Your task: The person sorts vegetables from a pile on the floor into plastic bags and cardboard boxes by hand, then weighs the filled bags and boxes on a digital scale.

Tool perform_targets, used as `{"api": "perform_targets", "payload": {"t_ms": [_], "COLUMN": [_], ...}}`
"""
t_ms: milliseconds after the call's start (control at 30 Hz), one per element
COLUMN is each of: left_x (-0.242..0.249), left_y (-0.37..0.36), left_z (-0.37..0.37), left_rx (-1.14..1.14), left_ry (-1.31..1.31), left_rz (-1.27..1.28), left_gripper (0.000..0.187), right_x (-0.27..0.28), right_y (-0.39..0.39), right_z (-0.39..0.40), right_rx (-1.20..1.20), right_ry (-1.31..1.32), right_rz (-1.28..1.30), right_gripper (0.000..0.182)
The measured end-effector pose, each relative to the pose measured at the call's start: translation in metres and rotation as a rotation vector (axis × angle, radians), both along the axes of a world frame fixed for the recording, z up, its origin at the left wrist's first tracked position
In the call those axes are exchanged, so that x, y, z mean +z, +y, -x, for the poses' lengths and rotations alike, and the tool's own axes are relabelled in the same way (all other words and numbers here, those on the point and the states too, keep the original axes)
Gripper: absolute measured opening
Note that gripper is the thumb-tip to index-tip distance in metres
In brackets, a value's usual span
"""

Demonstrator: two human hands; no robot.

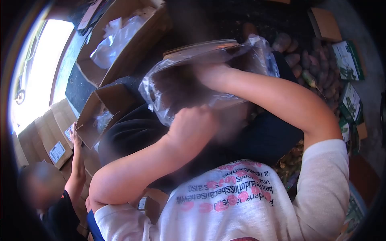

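A cardboard box (237, 105) lined with a clear plastic bag (155, 90) sits in front of me, over my dark-trousered legs. Its inside is dark, and I cannot make out what it holds. My left hand (195, 125) is curled into a fist at the near side of the box, beside the liner. Whatever its fingers hold, if anything, is hidden. Reaching over the near rim, my right hand (211, 75) is partly inside the box, with its fingers lost in shadow and blur.
Left of me stand an open cardboard box (106, 114) and a larger one (90, 66) with plastic inside. A co-worker's hand (74, 134) touches a carton at far left. Reddish-brown tubers (307, 60) lie heaped at right, near green-and-white cartons (349, 60).
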State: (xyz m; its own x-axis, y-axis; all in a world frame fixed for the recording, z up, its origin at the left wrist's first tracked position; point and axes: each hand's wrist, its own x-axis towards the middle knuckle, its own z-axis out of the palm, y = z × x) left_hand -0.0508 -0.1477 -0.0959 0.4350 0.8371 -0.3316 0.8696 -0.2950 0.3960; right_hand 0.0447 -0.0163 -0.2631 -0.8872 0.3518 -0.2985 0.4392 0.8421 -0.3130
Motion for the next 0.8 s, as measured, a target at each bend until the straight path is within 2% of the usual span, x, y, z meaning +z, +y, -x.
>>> {"api": "perform_targets", "payload": {"t_ms": [67,100,133,167,233,267,300,333,367,400,467,500,567,633,700,767,800], "left_x": [0.004,0.005,0.006,0.005,0.004,0.005,0.005,0.002,-0.001,-0.003,-0.013,-0.019,-0.026,-0.024,-0.019,-0.011,-0.008], "left_y": [0.001,0.002,0.003,0.003,0.005,0.007,0.008,0.007,0.007,0.006,-0.001,-0.003,-0.004,-0.004,-0.003,-0.002,-0.002], "left_z": [0.002,0.002,0.002,0.002,0.004,0.001,-0.001,0.0,0.004,0.007,0.015,0.021,0.031,0.027,0.021,0.01,0.005], "left_rx": [0.014,0.001,0.014,0.015,0.087,0.08,0.082,0.05,0.032,0.004,-0.039,-0.042,-0.044,-0.009,0.037,0.069,0.082], "left_ry": [0.017,0.026,0.044,0.055,-0.083,-0.018,0.054,0.037,0.031,0.028,0.023,0.035,0.068,0.081,0.12,0.137,0.146], "left_rz": [-0.004,-0.008,-0.017,-0.026,-0.028,0.004,0.017,0.0,-0.024,-0.115,-0.286,-0.284,-0.275,-0.217,-0.179,-0.126,-0.098], "left_gripper": [0.012,0.012,0.011,0.01,0.011,0.013,0.016,0.021,0.028,0.03,0.035,0.036,0.039,0.03,0.025,0.021,0.019], "right_x": [0.024,0.02,0.014,0.063,0.162,0.144,0.193,0.218,0.229,0.236,0.273,0.289,0.256,0.189,0.127,0.067,0.043], "right_y": [-0.002,0.004,0.013,0.022,0.04,0.038,0.044,0.045,0.041,0.052,0.005,-0.02,-0.061,-0.115,-0.168,-0.204,-0.212], "right_z": [0.008,0.005,0.007,0.002,-0.011,-0.029,-0.066,-0.105,-0.15,-0.182,-0.273,-0.316,-0.392,-0.467,-0.494,-0.505,-0.494], "right_rx": [-0.276,-0.193,-0.177,0.024,0.423,0.251,0.207,0.126,0.054,-0.068,-0.496,-0.701,-1.123,-1.203,-1.697,-1.81,-1.815], "right_ry": [0.009,-0.115,-0.22,-0.281,-0.336,-0.065,0.081,0.323,0.666,0.586,0.51,0.473,0.483,0.34,0.176,0.06,-0.014], "right_rz": [0.274,0.277,0.403,0.403,0.423,0.515,0.464,0.384,0.147,0.118,0.139,0.159,0.196,-0.196,0.02,0.338,0.249], "right_gripper": [0.037,0.038,0.039,0.041,0.048,0.043,0.042,0.044,0.042,0.042,0.04,0.039,0.043,0.042,0.046,0.065,0.069]}}
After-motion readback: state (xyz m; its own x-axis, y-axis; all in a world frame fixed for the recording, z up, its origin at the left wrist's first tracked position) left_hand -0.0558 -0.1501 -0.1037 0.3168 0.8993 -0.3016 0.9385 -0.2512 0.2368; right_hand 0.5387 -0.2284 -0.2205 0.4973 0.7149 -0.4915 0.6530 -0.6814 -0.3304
